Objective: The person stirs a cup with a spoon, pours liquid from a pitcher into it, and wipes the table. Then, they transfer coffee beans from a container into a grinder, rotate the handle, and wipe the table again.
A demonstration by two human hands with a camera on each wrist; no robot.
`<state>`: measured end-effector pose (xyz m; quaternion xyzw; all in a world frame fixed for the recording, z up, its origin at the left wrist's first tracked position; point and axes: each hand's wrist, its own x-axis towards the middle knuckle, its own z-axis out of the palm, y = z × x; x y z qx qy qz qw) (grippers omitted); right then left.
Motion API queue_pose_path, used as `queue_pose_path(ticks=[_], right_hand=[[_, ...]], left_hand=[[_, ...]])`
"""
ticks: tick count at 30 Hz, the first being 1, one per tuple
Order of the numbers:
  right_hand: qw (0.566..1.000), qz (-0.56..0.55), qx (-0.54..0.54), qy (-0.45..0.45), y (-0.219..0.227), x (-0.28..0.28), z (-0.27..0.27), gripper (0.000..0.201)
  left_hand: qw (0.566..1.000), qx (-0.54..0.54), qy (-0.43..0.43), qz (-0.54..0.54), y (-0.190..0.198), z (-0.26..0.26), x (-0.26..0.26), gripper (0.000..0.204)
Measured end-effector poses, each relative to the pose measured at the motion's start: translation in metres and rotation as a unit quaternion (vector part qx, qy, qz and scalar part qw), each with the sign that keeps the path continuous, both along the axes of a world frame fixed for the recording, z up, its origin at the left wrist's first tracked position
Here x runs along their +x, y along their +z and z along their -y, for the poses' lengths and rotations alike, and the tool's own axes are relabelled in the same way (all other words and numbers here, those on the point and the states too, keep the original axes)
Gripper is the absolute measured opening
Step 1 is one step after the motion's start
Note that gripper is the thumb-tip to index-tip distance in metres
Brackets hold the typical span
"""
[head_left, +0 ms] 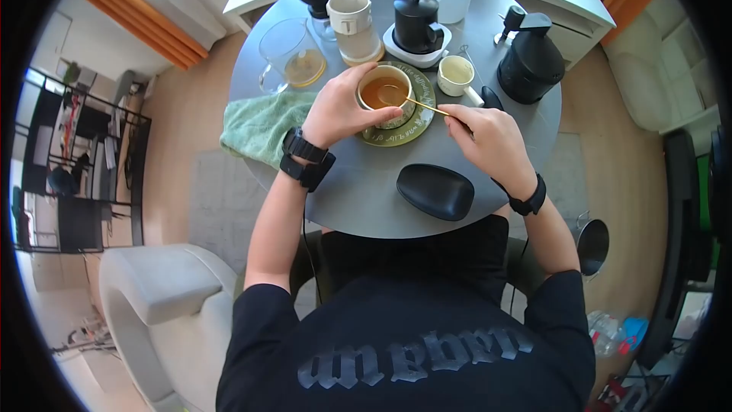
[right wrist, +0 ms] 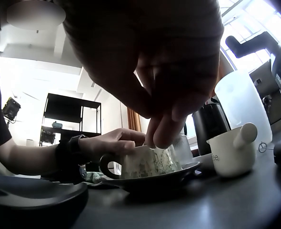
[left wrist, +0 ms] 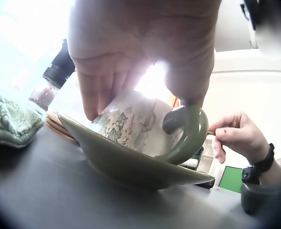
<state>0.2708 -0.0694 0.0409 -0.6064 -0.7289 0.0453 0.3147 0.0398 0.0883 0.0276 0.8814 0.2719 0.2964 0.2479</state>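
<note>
A patterned teacup point(right wrist: 135, 164) with a green handle stands on a green saucer point(head_left: 396, 136) that has white lettering on its rim. Amber tea point(head_left: 380, 93) shows inside the cup. My left hand point(head_left: 340, 111) holds the cup from the left, thumb along the near side and fingers at the far side. Between thumb and fingers, my right hand point(head_left: 494, 143) pinches a thin gold-coloured spoon point(head_left: 429, 107). Its shaft slants over the cup's right rim, with the lower end in the tea.
Around the saucer stand a small cream pouring cup point(head_left: 456, 75), a black kettle point(head_left: 416, 23), a black grinder point(head_left: 531, 61), a tall beige cup point(head_left: 354, 30) and a glass jug point(head_left: 286, 42). A green towel point(head_left: 267, 126) lies left; a black dish point(head_left: 435, 191) sits in front.
</note>
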Motion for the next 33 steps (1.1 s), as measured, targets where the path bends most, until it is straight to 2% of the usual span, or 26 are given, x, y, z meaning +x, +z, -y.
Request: queue_pose_path(ticks=[2,4,5,10,14,17,26,29,33], right_hand=[[0.999,0.031,-0.033,-0.015,0.001,-0.003,0.003,0.017],[1.0,-0.006,-0.02,-0.022,0.006,-0.008,0.007,0.013],[0.999,-0.025,-0.014,-0.025,0.008,-0.01,0.008,0.011],[0.995,-0.067,-0.05,-0.048,-0.006,-0.014,0.016,0.011],[0.99,-0.125,-0.032,-0.056,-0.012,-0.013,0.017,0.01],[0.99,-0.11,-0.063,-0.055,-0.014,-0.01,0.016,0.012],[0.987,-0.143,0.006,-0.076,0.004,-0.015,0.007,0.014],[0.989,-0.125,-0.023,-0.075,0.005,-0.013,0.004,0.016],[0.983,-0.155,-0.01,-0.101,-0.002,-0.007,0.011,0.016]], left_hand=[[1.0,0.0,0.009,0.0,-0.006,-0.003,-0.002,0.087],[1.0,0.003,0.017,-0.001,-0.006,-0.003,-0.002,0.089],[1.0,0.007,0.022,-0.003,-0.006,-0.001,-0.002,0.082],[1.0,-0.003,0.013,0.008,-0.009,-0.003,-0.005,0.084],[1.0,0.004,0.022,0.017,-0.015,-0.005,-0.006,0.088],[1.0,0.005,0.022,0.003,-0.017,-0.008,-0.006,0.096],[0.999,-0.005,0.031,-0.018,-0.013,-0.004,-0.007,0.087],[0.999,-0.01,0.035,-0.027,-0.012,-0.004,-0.007,0.086],[0.999,-0.001,0.038,-0.017,-0.017,-0.005,-0.007,0.086]])
